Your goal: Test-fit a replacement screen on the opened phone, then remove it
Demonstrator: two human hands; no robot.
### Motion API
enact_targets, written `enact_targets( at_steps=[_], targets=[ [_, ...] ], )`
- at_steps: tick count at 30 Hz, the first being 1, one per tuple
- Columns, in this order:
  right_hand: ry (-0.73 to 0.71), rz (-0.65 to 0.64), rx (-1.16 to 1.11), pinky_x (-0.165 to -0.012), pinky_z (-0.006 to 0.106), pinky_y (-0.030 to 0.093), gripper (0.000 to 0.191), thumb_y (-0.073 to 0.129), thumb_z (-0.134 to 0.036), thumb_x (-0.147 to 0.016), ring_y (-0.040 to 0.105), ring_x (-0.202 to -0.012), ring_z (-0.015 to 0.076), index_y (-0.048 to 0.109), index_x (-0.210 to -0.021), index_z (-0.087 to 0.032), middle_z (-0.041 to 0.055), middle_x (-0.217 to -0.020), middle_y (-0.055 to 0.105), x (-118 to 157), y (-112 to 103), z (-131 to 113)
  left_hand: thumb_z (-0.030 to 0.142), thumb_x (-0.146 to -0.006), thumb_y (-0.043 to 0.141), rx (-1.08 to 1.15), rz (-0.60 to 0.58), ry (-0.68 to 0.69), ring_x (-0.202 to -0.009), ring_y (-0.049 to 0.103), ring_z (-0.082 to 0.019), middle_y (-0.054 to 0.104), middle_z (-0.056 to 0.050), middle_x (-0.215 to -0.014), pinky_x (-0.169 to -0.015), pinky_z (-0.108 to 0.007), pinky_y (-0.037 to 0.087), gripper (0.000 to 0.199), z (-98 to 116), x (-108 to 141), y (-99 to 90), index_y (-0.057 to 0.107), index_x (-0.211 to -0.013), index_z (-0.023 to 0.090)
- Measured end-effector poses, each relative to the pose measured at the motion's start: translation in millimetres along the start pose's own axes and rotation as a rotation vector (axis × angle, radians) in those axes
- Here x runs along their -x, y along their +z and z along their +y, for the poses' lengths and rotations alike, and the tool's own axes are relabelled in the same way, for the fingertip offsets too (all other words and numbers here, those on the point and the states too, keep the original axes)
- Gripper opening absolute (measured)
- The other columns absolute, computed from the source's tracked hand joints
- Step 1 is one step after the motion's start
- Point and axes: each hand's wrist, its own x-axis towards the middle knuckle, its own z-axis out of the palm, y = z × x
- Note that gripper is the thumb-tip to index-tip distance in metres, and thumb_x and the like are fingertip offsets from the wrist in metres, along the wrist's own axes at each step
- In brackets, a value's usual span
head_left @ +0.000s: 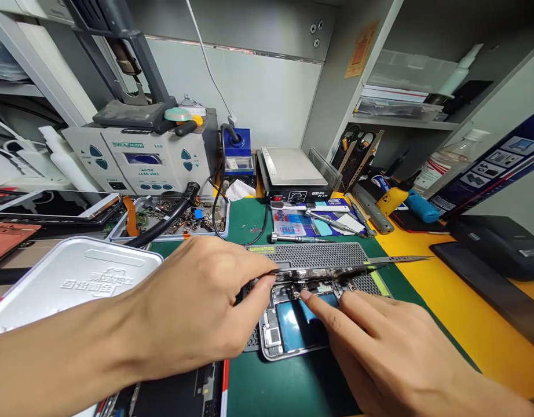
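Between its thumb and forefinger, my left hand [201, 295] pinches the left edge of a thin dark screen panel [336, 269]. The panel is tilted up, nearly edge-on to me, over an opened phone or small tablet [273, 340]. Inside that housing, a shiny blue-black surface [297, 324] shows below a row of small parts and connectors. My right hand [388, 347] has its forefinger stretched out, the tip at the small parts just under the raised panel; its other fingers are loosely bent. A grey perforated mat [308, 253] lies beneath the device.
A green work mat [267, 388] covers the bench. Behind are a hot-air station [141, 156], a tray of circuit boards [163, 217], a hot plate [297, 174] and screwdrivers [297, 238]. A white embossed lid [88, 272] lies at left, a yellow bottle [391, 202] at right.
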Motion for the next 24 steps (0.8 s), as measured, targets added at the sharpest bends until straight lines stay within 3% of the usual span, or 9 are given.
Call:
enact_targets(
  at_steps=[6,10,16,24],
  targets=[
    [-0.014,-0.057,0.057,-0.049,0.037,0.044,0.052,0.047,-0.006,-0.083,0.060,-0.055,0.0218,0.060,-0.133,-0.002,0.0082,-0.079,0.068,-19.6,0.1,-9.3,0.018,-0.094,0.055,-0.011,-0.002,-0.001,-0.062,0.072,-0.019,0.076,-0.004,-0.072,-0.061,-0.031,0.054,0.025,0.6,-3.4,-0.4,0.079,-0.100,0.019],
    [0.001,-0.094,0.016,-0.052,0.033,0.047,0.045,0.051,-0.011,-0.085,0.063,-0.061,0.0193,0.068,-0.126,-0.005,0.0107,-0.088,0.072,-22.4,-3.4,-8.6,0.019,-0.094,0.056,-0.004,0.003,-0.006,-0.064,0.072,-0.018,0.076,-0.003,-0.074,-0.064,-0.030,0.054,0.022,-1.6,-1.9,0.7,0.076,-0.085,0.020],
    [0.000,-0.098,0.011,-0.049,0.033,0.045,0.045,0.046,-0.013,-0.089,0.060,-0.057,0.0197,0.064,-0.129,-0.004,0.0077,-0.077,0.066,-16.8,-4.1,-5.0,0.021,-0.093,0.055,0.002,-0.041,-0.051,-0.060,0.069,-0.018,0.074,-0.001,-0.070,-0.061,-0.032,0.051,0.024,-0.9,-4.4,-0.9,0.079,-0.098,0.021],
    [-0.032,-0.079,0.035,-0.048,0.035,0.037,0.043,0.046,-0.015,-0.094,0.054,-0.053,0.0189,0.058,-0.135,-0.006,0.0035,-0.076,0.058,-14.9,1.2,1.6,0.019,-0.088,0.057,-0.017,-0.092,-0.122,-0.049,0.048,-0.013,0.061,0.001,-0.057,-0.055,-0.032,0.039,0.024,0.9,-12.1,-7.7,0.070,-0.068,0.020]
  ],
)
